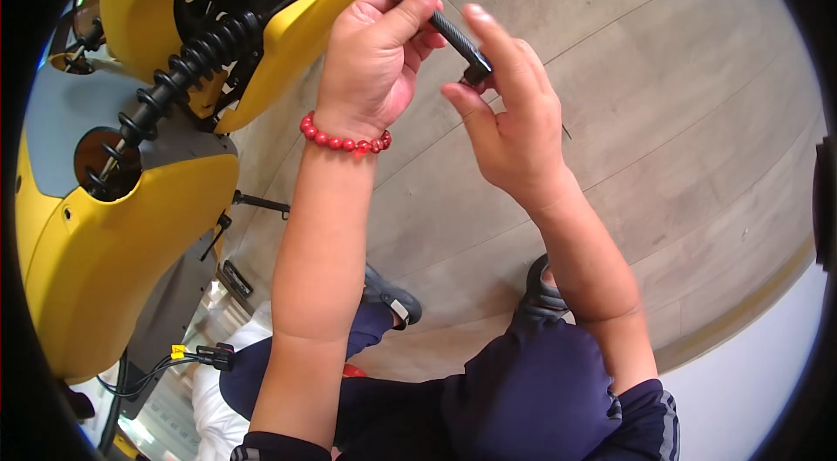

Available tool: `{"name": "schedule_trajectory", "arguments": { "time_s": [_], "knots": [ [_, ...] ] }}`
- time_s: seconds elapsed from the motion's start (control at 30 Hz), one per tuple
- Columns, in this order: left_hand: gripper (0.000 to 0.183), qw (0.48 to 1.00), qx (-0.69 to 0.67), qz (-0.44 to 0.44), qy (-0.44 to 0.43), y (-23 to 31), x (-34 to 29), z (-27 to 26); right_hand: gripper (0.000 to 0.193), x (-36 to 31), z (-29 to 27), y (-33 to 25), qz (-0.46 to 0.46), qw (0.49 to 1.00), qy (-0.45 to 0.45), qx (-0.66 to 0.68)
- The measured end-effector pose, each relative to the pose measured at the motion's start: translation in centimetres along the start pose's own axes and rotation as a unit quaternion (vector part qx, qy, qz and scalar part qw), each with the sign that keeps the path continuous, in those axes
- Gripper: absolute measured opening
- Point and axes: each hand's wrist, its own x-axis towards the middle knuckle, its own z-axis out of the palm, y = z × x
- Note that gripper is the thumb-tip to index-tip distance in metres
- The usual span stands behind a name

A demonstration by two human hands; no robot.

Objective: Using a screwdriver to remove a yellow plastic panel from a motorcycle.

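A screwdriver (453, 32) with a black textured handle slants across the upper middle, its metal tip at a round hole in the yellow panel (288, 38). My left hand (377, 56), wearing a red bead bracelet (336, 142), pinches the front of the handle between thumb and fingers. At the handle's thick rear end, the thumb and fingers of my right hand (514, 112) close around it, with the index finger raised alongside. Exactly how far the tip enters the hole is hidden.
Left of my arm stands a yellow and grey machine with a black coil-spring shock absorber (179, 69). A black cable connector (215, 356) hangs at the lower left. Below are wood-look floor (680, 112), my knees (532, 383) and a dark shoe (392, 297).
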Motion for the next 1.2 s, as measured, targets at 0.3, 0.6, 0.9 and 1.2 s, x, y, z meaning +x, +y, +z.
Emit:
{"name": "schedule_trajectory", "arguments": {
  "time_s": [0.3,0.6,0.9,1.2],
  "knots": [
    [0.031,1.000,-0.025,-0.003,-0.013,0.7,-0.2,0.1,0.041,1.1,-2.2,0.9,0.485,0.695,-0.094,0.523],
    [0.026,0.998,0.029,0.020,0.051,-0.7,0.4,-0.1,0.037,0.0,-0.9,0.3,0.266,0.949,-0.033,0.168],
    [0.027,0.999,0.023,-0.004,0.048,-0.5,0.4,0.0,0.033,0.5,-0.8,0.9,0.269,0.951,-0.085,0.125],
    [0.029,1.000,0.000,0.006,0.030,0.3,0.4,0.3,0.048,0.2,-2.4,2.1,0.391,0.619,-0.116,0.671]
  ]
}}
